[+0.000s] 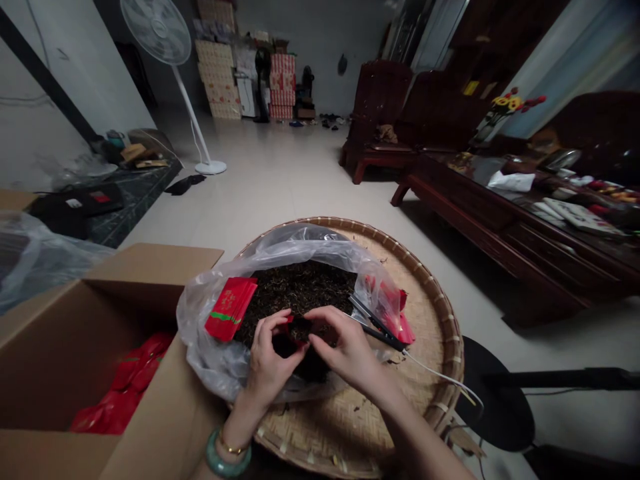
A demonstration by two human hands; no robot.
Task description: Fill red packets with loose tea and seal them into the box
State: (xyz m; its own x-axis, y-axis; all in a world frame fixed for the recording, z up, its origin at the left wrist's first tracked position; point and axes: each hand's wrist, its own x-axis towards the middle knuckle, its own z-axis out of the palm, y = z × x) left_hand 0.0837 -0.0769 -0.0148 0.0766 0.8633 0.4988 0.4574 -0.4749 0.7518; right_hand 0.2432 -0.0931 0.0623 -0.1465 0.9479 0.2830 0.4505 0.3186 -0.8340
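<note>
My left hand [273, 357] is closed on a small red packet [290, 320]; only bits of its red edge show between finger and thumb. My right hand [345, 340] curves in from the other side, index finger and thumb at the packet; whatever they pinch is hidden. Both hands are over a clear plastic bag [210, 363] filled with dark, twisted dried tea leaves [300, 287]. On the bag's left side lies a stack of flat red packets [231, 310]. A black and silver corded sealer-like tool [380, 325] rests right of my right hand.
The bag sits on a round woven bamboo tray [425, 280]. More red packets [400, 323] lie at its right. An open cardboard box [155, 263] on the left holds red packets [130, 380]. A black round stand base [500, 393] is at right; a white fan [210, 167] stands farther off.
</note>
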